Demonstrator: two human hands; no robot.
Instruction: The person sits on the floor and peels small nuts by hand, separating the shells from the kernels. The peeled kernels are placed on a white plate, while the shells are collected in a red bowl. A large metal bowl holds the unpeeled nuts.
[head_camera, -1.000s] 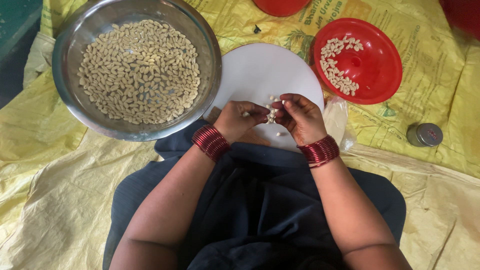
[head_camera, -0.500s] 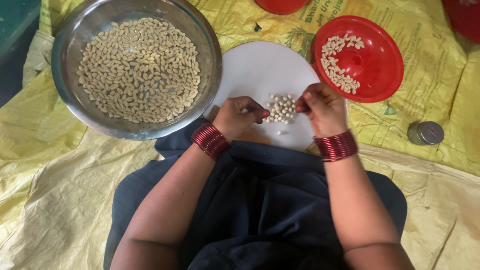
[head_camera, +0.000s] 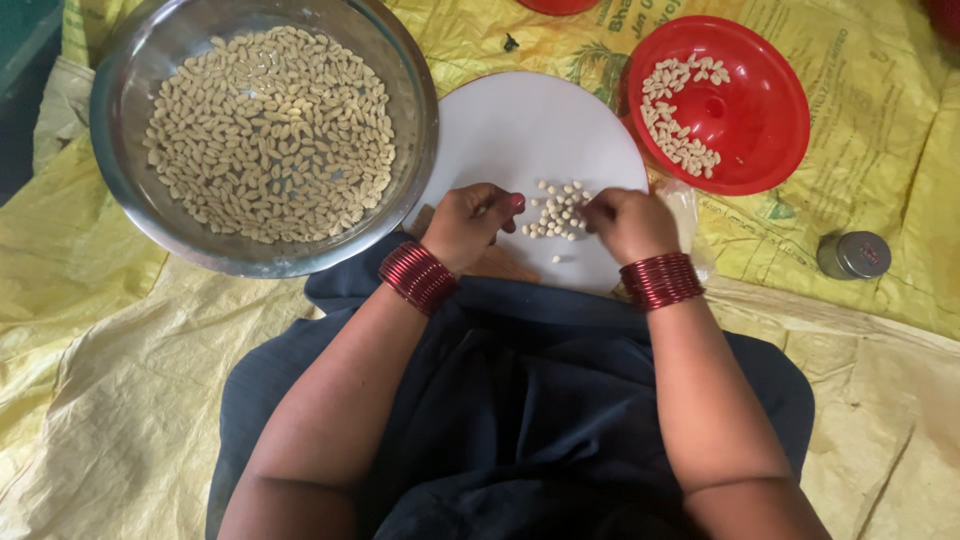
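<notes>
Shifted since earlier: both hands now lower on white round board (head_camera: 530, 120), flanking small pile of pale nuts (head_camera: 556, 210). Left hand (head_camera: 470, 222) loosely curled, thumb out, empty. Right hand (head_camera: 625, 220) fingers bent onto pile. Surroundings: steel bowl (head_camera: 120, 190) of nuts, red dish (head_camera: 760, 100), small tin (head_camera: 853, 254), yellow sacking (head_camera: 120, 340) underneath.

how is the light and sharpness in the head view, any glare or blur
Head view: soft, even light with only faint shadows; mild glare on the steel bowl's rim and the red dish; the small pile of pale kernels on the white round board is sharp; left hand and right hand show little motion blur; the frame edges bend slightly.
</notes>
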